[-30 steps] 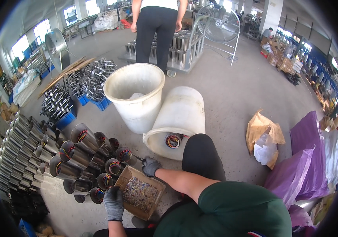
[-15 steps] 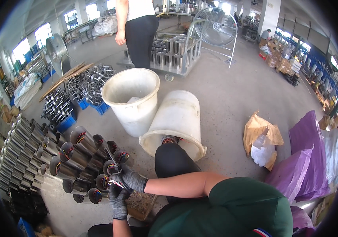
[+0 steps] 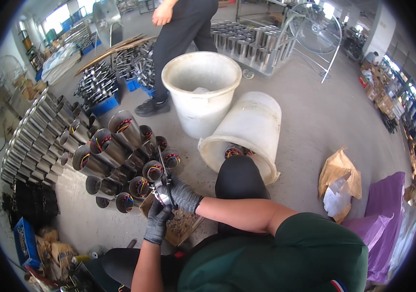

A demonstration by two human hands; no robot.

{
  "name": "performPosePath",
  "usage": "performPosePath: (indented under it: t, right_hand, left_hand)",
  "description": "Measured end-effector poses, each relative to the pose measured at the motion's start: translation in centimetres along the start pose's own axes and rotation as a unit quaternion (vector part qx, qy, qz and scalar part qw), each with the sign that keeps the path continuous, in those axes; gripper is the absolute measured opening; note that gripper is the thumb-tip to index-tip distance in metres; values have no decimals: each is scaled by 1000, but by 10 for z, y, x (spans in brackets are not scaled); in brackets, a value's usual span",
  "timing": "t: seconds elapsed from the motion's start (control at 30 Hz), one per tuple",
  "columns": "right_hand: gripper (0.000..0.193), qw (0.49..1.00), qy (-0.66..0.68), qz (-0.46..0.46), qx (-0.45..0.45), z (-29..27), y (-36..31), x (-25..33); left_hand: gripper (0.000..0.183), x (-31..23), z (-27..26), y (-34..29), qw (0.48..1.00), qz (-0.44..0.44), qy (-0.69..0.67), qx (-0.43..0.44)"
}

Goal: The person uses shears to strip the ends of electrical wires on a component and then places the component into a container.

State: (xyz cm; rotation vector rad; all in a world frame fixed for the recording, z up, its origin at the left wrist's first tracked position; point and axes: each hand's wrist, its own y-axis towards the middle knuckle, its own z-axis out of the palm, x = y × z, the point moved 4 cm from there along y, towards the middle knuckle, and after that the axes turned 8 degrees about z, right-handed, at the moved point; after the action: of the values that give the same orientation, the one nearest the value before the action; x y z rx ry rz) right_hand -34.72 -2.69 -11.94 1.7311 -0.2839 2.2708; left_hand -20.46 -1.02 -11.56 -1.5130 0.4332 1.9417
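My left hand (image 3: pixel 157 225), in a grey glove, is closed around a small shiny metal part (image 3: pixel 161 194), partly hidden by the fingers. My gloved right hand (image 3: pixel 184 195) grips a long, slim metal tool (image 3: pixel 162 159) whose narrow end points away from me; its exact kind is unclear. Both hands meet at the metal part, above a shallow wooden box (image 3: pixel 195 229) of small brown debris. Just beyond and left of them lie stacked steel cylinders (image 3: pixel 109 148), several with coloured wires inside.
A white bucket (image 3: pixel 203 109) stands upright; another bucket (image 3: pixel 254 121) lies tipped by my knee, wired parts in its mouth. A person (image 3: pixel 183 34) walks behind them. Purple sacks (image 3: pixel 383 209) and crumpled brown paper (image 3: pixel 339 168) lie right. Beyond are a loaded cart (image 3: pixel 266 63) and a fan (image 3: pixel 317 29).
My view has shifted, so the surroundings sit further right and higher. The person beyond the buckets has stepped leftward. The shiny part between my hands shows more plainly; both hands keep their hold.
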Motion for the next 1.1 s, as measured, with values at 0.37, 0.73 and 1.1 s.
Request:
performPosePath:
  t: [0.37, 0.73, 1.1]
  right_hand:
    - [49, 986, -56, 146, 58, 2, 3, 24]
    - [33, 943, 84, 322, 24, -8, -4, -3]
    - [45, 979, 5, 181, -93, -16, 1, -5]
  left_hand:
    - [35, 28, -30, -1, 977, 120, 142, -102]
    - [38, -7, 4, 0, 803, 147, 568, 108]
    - [34, -1, -6, 0, 811, 38, 582, 37]
